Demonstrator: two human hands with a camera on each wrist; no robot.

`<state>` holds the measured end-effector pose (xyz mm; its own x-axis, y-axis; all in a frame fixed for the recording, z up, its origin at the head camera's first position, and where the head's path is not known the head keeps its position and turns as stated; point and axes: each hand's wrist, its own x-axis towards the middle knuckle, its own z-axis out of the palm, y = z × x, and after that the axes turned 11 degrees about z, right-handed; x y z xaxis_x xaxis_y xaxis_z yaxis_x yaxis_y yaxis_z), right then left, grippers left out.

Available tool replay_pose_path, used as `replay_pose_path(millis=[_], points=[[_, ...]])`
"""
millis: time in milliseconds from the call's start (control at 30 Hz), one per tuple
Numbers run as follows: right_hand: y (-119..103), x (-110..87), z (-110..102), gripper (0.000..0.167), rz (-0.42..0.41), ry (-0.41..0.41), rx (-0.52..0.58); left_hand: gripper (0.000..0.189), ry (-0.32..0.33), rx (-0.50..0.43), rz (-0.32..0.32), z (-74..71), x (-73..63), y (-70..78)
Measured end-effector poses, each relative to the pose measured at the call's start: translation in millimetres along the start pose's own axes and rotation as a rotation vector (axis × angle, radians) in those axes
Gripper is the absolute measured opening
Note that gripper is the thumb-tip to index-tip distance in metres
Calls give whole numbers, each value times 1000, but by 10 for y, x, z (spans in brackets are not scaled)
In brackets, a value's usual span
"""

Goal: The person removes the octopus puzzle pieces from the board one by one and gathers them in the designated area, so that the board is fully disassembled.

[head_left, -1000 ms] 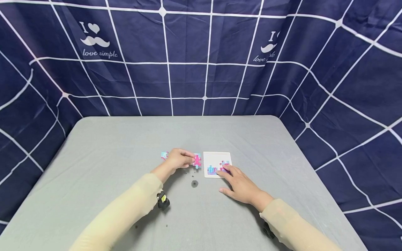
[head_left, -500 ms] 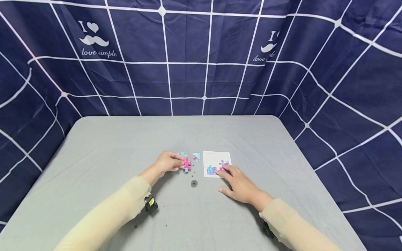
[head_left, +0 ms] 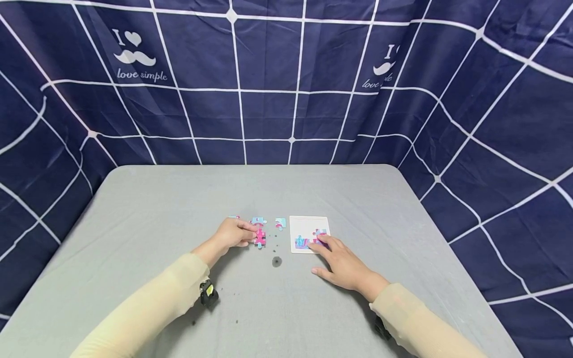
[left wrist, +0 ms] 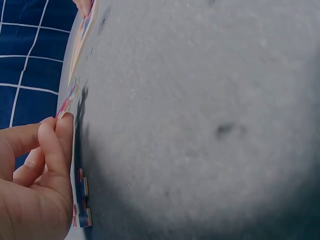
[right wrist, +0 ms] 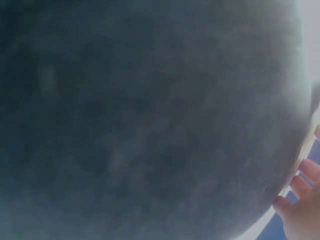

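- Pink knobbed jigsaw piece (head_left: 260,237), pinched by your left hand (head_left: 233,232), left of the square white tray (head_left: 304,224).
- Light-blue pieces (head_left: 280,222), on grey cloth (head_left: 268,308) left of the tray.
- Your right hand (head_left: 343,262), fingers apart, seems to touch printed pieces (head_left: 301,242) inside the tray; contact is hard to see.

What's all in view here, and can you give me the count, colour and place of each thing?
Table: one, grey, foreground
Curtain: count unclear, navy with white lines, around table
Board: one, white, table's middle
Board's pieces: count partly hidden, blue-pink-purple, near half
Light-blue pieces: at least three, left of board
Pink piece: one, pink-blue, left of board
Spots: several, dark, on table
Sleeves: two, cream, forearms
Devices: two, black, at sleeves
Left hand: one, bare, pinching pink piece
Right hand: one, bare, board's near-right corner
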<state>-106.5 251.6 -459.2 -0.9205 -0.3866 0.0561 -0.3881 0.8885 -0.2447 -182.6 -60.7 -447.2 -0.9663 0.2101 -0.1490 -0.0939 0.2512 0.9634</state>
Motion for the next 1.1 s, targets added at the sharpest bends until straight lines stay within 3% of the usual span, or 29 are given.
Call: replay_pose_path(millis=[600,1100], points=[[26,-8,-9,60,-25,29,6,18,-68,39,25,-83,-49,78],[27,-1,-37,60,-25,15,5,23,-66,32,35,-170,-48,89]])
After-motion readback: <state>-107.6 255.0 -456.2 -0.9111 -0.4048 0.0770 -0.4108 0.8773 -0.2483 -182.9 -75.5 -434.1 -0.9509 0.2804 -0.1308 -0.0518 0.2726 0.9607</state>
